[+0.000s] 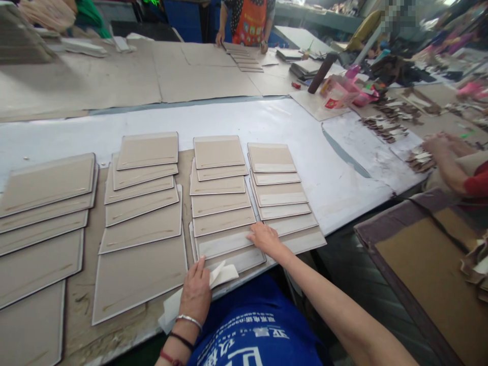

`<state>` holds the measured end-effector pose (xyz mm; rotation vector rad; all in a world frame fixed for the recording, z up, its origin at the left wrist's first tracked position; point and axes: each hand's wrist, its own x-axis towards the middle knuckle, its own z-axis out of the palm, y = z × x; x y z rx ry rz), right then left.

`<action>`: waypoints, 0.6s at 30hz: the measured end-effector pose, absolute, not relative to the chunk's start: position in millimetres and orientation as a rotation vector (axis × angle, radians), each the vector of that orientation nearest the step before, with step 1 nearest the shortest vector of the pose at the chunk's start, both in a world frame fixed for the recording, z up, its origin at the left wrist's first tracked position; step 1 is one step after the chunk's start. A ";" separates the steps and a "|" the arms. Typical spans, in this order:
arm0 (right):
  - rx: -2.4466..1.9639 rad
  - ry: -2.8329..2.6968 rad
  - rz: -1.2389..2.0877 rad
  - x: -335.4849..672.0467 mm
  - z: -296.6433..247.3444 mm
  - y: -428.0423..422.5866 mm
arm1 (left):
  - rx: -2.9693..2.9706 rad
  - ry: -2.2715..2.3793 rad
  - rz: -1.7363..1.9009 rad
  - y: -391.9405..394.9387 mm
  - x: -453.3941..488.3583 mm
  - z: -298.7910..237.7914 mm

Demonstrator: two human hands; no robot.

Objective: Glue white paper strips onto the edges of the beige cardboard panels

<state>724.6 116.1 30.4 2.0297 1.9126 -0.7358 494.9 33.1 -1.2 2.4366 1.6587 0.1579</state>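
My left hand (196, 287) is at the front edge of the table, closed around some white paper strips (224, 274) that stick out on both sides of it. Its fingertips touch the lower left of a beige panel with a white band (224, 245) in the middle column. On the right end of that band rests my right hand (265, 236), fingers laid on the surface and gripping nothing visible. Overlapping beige panels form a column to the right (280, 198), another to the left (143, 218), and a further one at the far left (46, 254). Several carry a thin brownish streak near their lower edge.
Across the table a person in a red apron (249, 23) stands by overlapping panels (244, 57). A pink basket (360, 94) and a dark cylinder (322, 72) are at the back right. At the right, another person's hands (438, 145) are near small brown pieces (419, 158).
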 end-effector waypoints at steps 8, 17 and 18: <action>2.007 1.925 -0.757 727.9 28.8 117.9 | 2.463 1.661 0.139 33.6 495.7 3.5; 2.029 1.951 -0.576 738.2 32.1 123.4 | 2.464 1.681 0.072 33.4 497.4 4.9; 2.043 1.964 -0.533 743.2 34.7 124.4 | 2.465 1.689 0.063 33.5 498.5 5.7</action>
